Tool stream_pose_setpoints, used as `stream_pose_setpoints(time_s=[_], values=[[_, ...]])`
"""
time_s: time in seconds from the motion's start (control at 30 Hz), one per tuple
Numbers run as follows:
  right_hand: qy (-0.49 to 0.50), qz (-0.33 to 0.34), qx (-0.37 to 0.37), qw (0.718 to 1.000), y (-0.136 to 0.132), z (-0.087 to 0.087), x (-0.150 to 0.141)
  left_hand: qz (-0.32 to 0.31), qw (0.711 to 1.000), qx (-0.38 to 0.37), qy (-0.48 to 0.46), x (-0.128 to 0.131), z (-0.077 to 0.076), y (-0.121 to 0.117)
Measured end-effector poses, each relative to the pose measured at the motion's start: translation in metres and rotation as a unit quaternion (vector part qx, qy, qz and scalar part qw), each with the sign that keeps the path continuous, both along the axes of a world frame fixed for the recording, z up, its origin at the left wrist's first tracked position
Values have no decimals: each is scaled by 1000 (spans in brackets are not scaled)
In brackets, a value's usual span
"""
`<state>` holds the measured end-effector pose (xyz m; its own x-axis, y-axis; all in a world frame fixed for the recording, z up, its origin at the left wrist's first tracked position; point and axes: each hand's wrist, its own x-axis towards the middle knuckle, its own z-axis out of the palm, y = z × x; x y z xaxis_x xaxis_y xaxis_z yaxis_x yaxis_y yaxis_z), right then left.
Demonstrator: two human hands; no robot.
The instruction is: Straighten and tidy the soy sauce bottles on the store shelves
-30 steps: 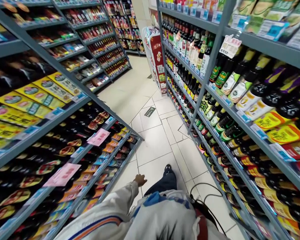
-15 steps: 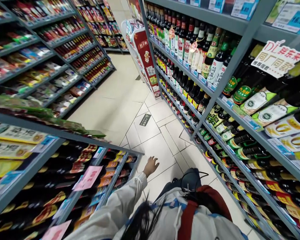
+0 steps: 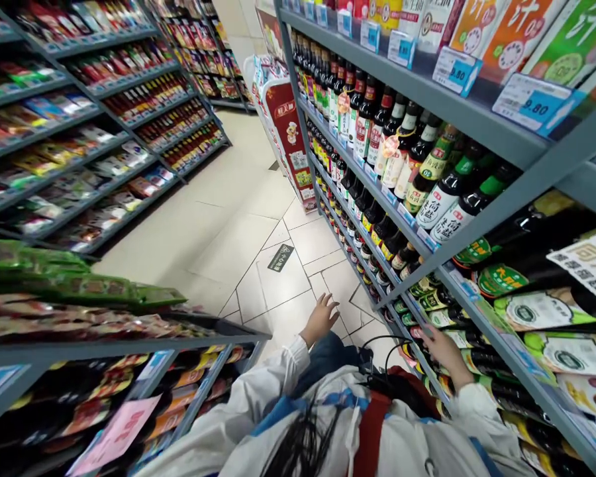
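My left hand (image 3: 320, 320) hangs over the tiled floor (image 3: 278, 301) in front of my body, holding nothing, its fingers apart and slightly bent. Lower right, my right hand (image 3: 443, 348) is stretched out in front of the right-hand shelf's lower rows, a little smeared by motion. Its fingers point forward and nothing shows in them; whether it touches the shelf I cannot tell. Nearest to it are dark bottles with green and white labels (image 3: 440, 319). A red strap (image 3: 373, 430) runs down the front of my light jacket (image 3: 328, 437), and a dark cord loops beside it.
Bottle racks (image 3: 362, 56) with blue price tags line my right. A lower shelf (image 3: 129, 348) with bottles and green packets (image 3: 64, 268) stands close on my left. Ahead are a red display stand (image 3: 289, 132), a dark floor sign (image 3: 281, 258) and racks of packaged goods (image 3: 124, 73).
My right hand has come into view at the lower right. The left hand has moved right, nearer my middle. The view has shifted, and the shelves sit closer on both sides.
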<state>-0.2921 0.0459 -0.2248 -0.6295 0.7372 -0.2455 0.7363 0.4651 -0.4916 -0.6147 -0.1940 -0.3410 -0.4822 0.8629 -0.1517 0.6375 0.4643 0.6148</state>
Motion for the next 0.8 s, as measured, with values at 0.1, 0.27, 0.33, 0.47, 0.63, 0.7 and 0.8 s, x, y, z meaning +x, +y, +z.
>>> stream_pose_setpoints(time_s=[0.1, 0.27, 0.33, 0.47, 0.63, 0.7, 0.8], values=[[23, 18, -26, 999, 18, 29, -53, 23, 1000, 0, -7, -41, 0, 22], [131, -68, 20, 989, 16, 62, -121, -11, 999, 21, -24, -118, -9, 92], [164, -126, 40, 978, 16, 60, -138, -53, 997, 41, -28, -148, -4, 126], [173, -269, 110, 941, 18, 53, -166, -162, 983, 82, -34, -213, 21, 177], [179, -438, 166, 865, 0, 53, -185, -262, 958, 102, -58, -281, 46, 218], [159, -494, 174, 837, -15, 52, -181, -305, 945, 98, -71, -285, 53, 239], [94, -561, 171, 804, -41, 49, -165, -382, 913, 103, -100, -253, 66, 276]])
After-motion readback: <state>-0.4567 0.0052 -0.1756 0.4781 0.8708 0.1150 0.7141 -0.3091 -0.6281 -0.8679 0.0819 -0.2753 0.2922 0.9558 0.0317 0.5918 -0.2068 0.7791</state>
